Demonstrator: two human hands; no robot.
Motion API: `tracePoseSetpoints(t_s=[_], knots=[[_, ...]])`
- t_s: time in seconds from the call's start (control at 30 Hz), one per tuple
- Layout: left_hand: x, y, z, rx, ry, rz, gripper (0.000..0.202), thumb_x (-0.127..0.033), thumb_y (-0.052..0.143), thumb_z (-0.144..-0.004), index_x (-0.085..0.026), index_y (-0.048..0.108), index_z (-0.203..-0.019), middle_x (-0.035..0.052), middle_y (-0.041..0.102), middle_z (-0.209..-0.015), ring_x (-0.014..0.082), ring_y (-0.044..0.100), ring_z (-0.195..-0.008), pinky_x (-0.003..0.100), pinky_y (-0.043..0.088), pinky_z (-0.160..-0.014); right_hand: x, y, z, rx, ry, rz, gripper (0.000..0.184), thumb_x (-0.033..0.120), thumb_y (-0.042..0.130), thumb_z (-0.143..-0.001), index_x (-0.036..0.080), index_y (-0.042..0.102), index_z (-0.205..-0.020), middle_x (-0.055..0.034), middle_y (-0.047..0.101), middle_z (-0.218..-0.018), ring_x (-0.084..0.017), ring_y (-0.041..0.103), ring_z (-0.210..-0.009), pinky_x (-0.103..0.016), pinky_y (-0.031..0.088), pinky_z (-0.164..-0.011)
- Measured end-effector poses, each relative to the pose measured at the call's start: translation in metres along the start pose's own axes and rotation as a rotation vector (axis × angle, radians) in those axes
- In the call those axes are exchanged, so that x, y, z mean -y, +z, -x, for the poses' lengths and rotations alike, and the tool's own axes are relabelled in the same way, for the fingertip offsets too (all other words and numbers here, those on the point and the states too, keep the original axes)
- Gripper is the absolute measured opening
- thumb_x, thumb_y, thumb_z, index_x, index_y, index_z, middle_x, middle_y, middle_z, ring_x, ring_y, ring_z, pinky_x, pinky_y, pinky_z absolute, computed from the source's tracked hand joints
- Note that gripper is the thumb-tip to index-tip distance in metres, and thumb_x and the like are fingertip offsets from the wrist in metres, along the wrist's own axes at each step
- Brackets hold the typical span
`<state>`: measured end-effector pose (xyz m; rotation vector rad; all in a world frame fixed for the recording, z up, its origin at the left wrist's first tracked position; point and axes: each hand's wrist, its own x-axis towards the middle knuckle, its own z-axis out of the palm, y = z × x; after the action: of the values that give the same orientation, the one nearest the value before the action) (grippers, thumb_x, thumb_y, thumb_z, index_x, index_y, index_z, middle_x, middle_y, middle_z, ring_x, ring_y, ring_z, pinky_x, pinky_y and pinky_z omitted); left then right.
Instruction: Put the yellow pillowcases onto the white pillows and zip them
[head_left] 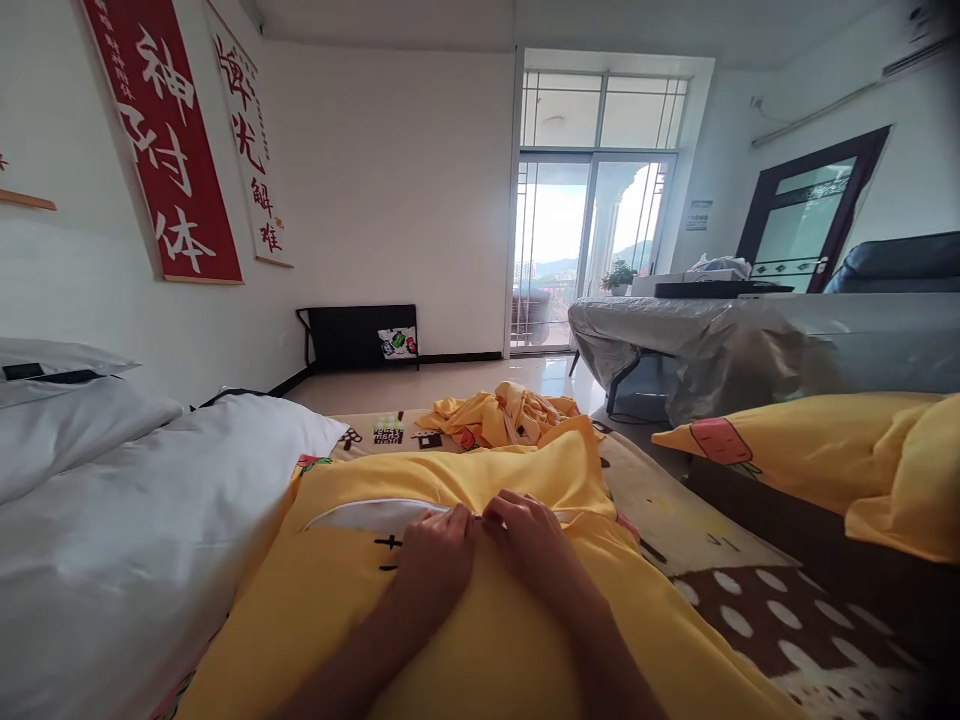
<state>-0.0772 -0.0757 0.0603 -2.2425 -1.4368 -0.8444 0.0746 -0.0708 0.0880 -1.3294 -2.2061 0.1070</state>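
A yellow pillowcase [480,640] lies in front of me with a white pillow [375,515] inside it, showing through a long slit across the case. My left hand [439,550] is closed, its fingertips pinching the edge of the slit near its middle. Right beside it, my right hand [529,540] pinches the same edge, fingers curled down. The two hands almost touch. Whether a zipper pull sits between the fingertips is hidden.
White pillows [165,500] are piled at left. Crumpled yellow fabric [510,412] lies beyond the case on a patterned blanket [690,510]. Another yellow pillowcase [825,440] is at right. A plastic-covered table [660,320] stands behind, near a glass door [555,250].
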Motion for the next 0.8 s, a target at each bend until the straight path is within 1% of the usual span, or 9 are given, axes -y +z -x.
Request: tracePoseSetpoints(t_s=[0.13,0.27,0.37,0.47,0.53,0.67,0.73,0.8], knots=[[0.015,-0.02,0.002,0.027,-0.045,0.06,0.024,-0.018,0.04,-0.09,-0.019,0.053,-0.071,0.0011,0.065,-0.063,0.0183,0.06,-0.058,0.028,0.036,-0.056,0.0,-0.004,0.001,-0.012,-0.005,-0.013,0.02,0.013,0.045,-0.087,0.019,0.058,-0.074,-0.0022,0.063,-0.081,-0.015,0.054,-0.077,-0.026,0.035,-0.069],[0.027,-0.036,0.009,-0.002,-0.056,0.125,0.026,-0.022,0.039,-0.091,-0.019,0.054,-0.07,0.002,0.063,-0.067,0.018,0.058,-0.065,0.027,0.039,-0.061,0.0,-0.01,0.003,-0.032,-0.04,-0.08,0.018,0.015,0.046,-0.088,0.019,0.056,-0.073,-0.0004,0.062,-0.079,-0.014,0.053,-0.074,-0.026,0.036,-0.07],[0.027,-0.042,0.012,-0.031,-0.028,0.147,0.027,-0.02,0.038,-0.092,-0.019,0.054,-0.071,0.0009,0.064,-0.067,0.0165,0.057,-0.062,0.027,0.039,-0.061,0.0,-0.014,0.006,-0.04,-0.05,-0.09,0.018,0.015,0.047,-0.087,0.019,0.056,-0.073,-0.0003,0.061,-0.079,-0.014,0.052,-0.074,-0.027,0.036,-0.07],[0.025,-0.045,0.015,-0.067,0.015,0.129,0.027,-0.018,0.037,-0.092,-0.019,0.054,-0.071,-0.0004,0.065,-0.065,0.0153,0.055,-0.056,0.027,0.038,-0.059,0.0,-0.018,0.01,-0.025,-0.055,-0.092,0.018,0.015,0.047,-0.087,0.02,0.057,-0.073,-0.0005,0.061,-0.079,-0.014,0.052,-0.073,-0.028,0.037,-0.069],[0.026,-0.047,0.016,-0.091,0.039,0.124,0.027,-0.016,0.037,-0.091,-0.019,0.053,-0.071,-0.0007,0.065,-0.064,0.0148,0.055,-0.055,0.027,0.038,-0.06,0.0,-0.02,0.012,-0.011,-0.062,-0.083,0.018,0.015,0.047,-0.087,0.02,0.057,-0.072,-0.0004,0.062,-0.079,-0.014,0.052,-0.073,-0.027,0.037,-0.069],[0.037,-0.054,0.023,-0.097,0.023,0.128,0.026,-0.015,0.038,-0.09,-0.019,0.053,-0.07,-0.0018,0.064,-0.062,0.0148,0.055,-0.055,0.027,0.038,-0.06,0.001,-0.023,0.017,0.012,-0.065,-0.041,0.02,0.016,0.046,-0.089,0.02,0.055,-0.071,0.0004,0.062,-0.078,-0.015,0.051,-0.072,-0.027,0.037,-0.068],[0.044,-0.057,0.028,-0.083,-0.006,0.136,0.026,-0.015,0.039,-0.091,-0.02,0.053,-0.069,-0.0025,0.063,-0.06,0.0145,0.054,-0.054,0.026,0.036,-0.058,0.002,-0.024,0.018,0.033,-0.059,-0.018,0.02,0.014,0.047,-0.088,0.02,0.054,-0.07,0.001,0.062,-0.077,-0.015,0.051,-0.071,-0.027,0.036,-0.067],[0.049,-0.059,0.035,-0.085,0.0,0.152,0.025,-0.015,0.04,-0.091,-0.02,0.053,-0.07,-0.0027,0.062,-0.061,0.0141,0.053,-0.054,0.026,0.036,-0.058,0.002,-0.023,0.018,0.063,-0.063,0.006,0.02,0.013,0.048,-0.087,0.02,0.055,-0.07,0.0013,0.062,-0.076,-0.014,0.052,-0.07,-0.027,0.036,-0.067]])
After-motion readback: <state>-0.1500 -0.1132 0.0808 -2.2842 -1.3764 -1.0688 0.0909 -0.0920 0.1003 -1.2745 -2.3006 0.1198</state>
